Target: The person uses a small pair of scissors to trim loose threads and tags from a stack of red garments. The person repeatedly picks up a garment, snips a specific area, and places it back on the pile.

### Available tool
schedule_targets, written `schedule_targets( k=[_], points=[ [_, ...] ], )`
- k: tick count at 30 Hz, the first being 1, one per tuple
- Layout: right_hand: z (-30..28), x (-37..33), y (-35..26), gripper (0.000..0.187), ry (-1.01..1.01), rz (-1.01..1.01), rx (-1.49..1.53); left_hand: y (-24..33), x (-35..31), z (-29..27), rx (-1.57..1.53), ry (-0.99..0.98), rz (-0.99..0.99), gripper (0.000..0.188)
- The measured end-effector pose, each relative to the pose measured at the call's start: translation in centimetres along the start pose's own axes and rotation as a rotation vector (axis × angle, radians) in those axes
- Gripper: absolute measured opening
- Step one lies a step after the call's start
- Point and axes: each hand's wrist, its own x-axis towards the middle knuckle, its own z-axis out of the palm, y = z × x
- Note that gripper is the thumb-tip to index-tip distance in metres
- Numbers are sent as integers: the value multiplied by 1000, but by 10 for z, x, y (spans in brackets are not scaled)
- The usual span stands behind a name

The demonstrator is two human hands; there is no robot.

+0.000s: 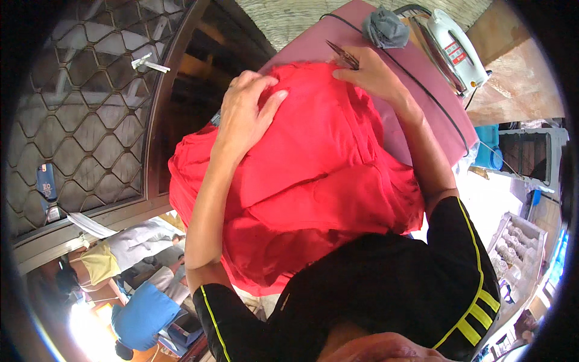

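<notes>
A red cloth garment [301, 151] lies spread and rumpled over the pink padded board [395, 130] and hangs down in front of me. My left hand [248, 108] rests on its far left part, the thumb spread away from the fingers. At the garment's far right edge is my right hand [379, 75], closed on a small pair of dark thread snips [345, 56]. The snips' pointed tips face far left, and the thumb is by the red cloth. Part of the right fingers is hidden.
A white iron [455, 48] stands at the far right beside a bunched grey cloth [386, 27]. A black cord [416, 78] crosses the board. On the left is a metal lattice door [84, 114]. Other people, one in a blue top [145, 317], are at lower left.
</notes>
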Motion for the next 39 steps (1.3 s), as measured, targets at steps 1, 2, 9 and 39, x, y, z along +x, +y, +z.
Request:
schedule_targets(
  k=[1, 2, 9, 39],
  points=[
    [2, 0, 1, 32, 24, -44, 7, 0, 6, 7, -32, -21, -8, 23],
    [5, 0, 1, 31, 46, -88, 16, 0, 11, 12, -64, -43, -19, 23],
    [-15, -20, -42, 21, -31, -234, 218, 11, 24, 17, -442, -61, -225, 57],
    [34, -146, -75, 31, 68, -203, 316, 110, -87, 27, -650, 101, -157, 22]
  ],
)
